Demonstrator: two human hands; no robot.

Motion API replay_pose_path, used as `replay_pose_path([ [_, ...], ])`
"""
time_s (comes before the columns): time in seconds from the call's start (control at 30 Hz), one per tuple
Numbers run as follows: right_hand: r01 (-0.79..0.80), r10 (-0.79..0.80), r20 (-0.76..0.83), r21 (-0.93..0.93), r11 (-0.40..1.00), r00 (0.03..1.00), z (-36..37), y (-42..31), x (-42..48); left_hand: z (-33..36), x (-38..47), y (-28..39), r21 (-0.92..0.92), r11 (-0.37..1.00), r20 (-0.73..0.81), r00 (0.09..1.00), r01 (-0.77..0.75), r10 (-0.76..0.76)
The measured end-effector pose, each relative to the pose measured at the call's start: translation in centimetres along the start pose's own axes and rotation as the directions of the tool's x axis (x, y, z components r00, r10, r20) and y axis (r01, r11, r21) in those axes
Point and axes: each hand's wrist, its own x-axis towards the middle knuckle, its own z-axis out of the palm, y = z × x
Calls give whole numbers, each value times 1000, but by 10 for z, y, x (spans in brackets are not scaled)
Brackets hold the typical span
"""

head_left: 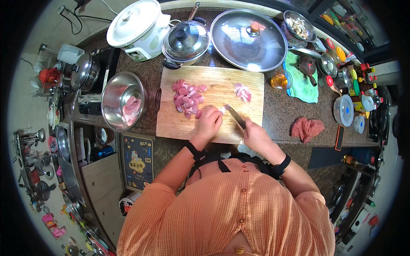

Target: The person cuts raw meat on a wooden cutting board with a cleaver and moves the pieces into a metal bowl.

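Observation:
On the wooden cutting board (pixel 213 75), my right hand (pixel 256 136) grips a kitchen knife (pixel 235 116), its blade pointing up and to the left. My left hand (pixel 209 121) rests on the board with curled fingers over a small piece of raw meat (pixel 222 110), beside the blade's tip. How much meat lies under the fingers is hidden. A heap of cut raw meat (pixel 188 97) lies at the board's left, and a smaller pile of pale pink pieces (pixel 242 92) at its upper right. Left of the board, a steel bowl (pixel 108 105) holds a larger piece of raw meat (pixel 131 110).
Behind the board stand a white electric slow cooker (pixel 134 25), a lidded steel pot (pixel 185 40) and a wide pan with a glass lid (pixel 248 41). To the right are a glass of amber liquid (pixel 281 79), a teapot (pixel 306 65) on a green cloth and a red cloth (pixel 307 129).

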Motion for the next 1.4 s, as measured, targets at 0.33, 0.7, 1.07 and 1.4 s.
replay_pose_path([
  [0.33, 167, -167, 11, -10, 986, 986, 1, -41, 36, 3, -3, -7, -4, 1000, 43, 999, 21, -21],
  [0.7, -123, 130, -78, 90, 988, 988, -6, 14, 33, -20, -7, -7, -1, 1000, 93, 995, -30, 30],
  [1.07, -214, 237, -35, 312, 926, 971, -19, 25, 32, -28, 20, -15, 46, 996, -54, 996, 75, -73],
  [1.4, -185, 183, 31, 271, 945, 983, -22, 13, 23, -93, -15, -59, 192, 909, 1, 926, 371, -378],
])
